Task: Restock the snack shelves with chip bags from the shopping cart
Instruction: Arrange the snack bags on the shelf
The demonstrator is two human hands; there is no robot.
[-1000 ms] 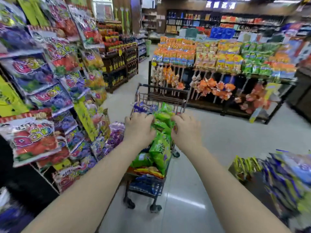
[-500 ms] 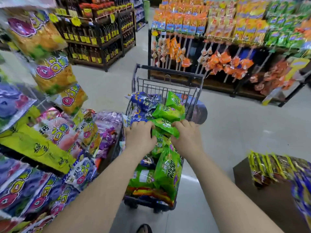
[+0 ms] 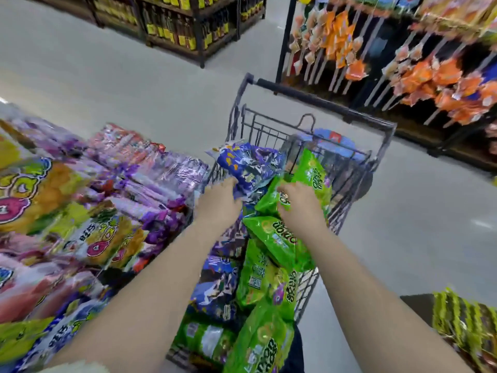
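I see the snack shelf (image 3: 80, 211) of purple, pink and yellow foil bags filling the left. Dark wire shopping cart (image 3: 325, 102) just beside it. Glossy green chip bags (image 3: 277, 240) run along the cart's right edge; crinkled blue foil chip bag (image 3: 247, 162) at its far left corner. Fingers of left hand (image 3: 217, 204) clamped on that blue bag, fingers of right hand (image 3: 301, 208) clamped on the topmost green bag (image 3: 313, 175).

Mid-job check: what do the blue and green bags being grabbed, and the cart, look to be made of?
Green chip bag and blue chip bag: thin glossy plastic film, possibly foil-lined; both crinkle and flash highlights. Shopping cart: dark painted metal wire, judging by its thin rigid grid bars.
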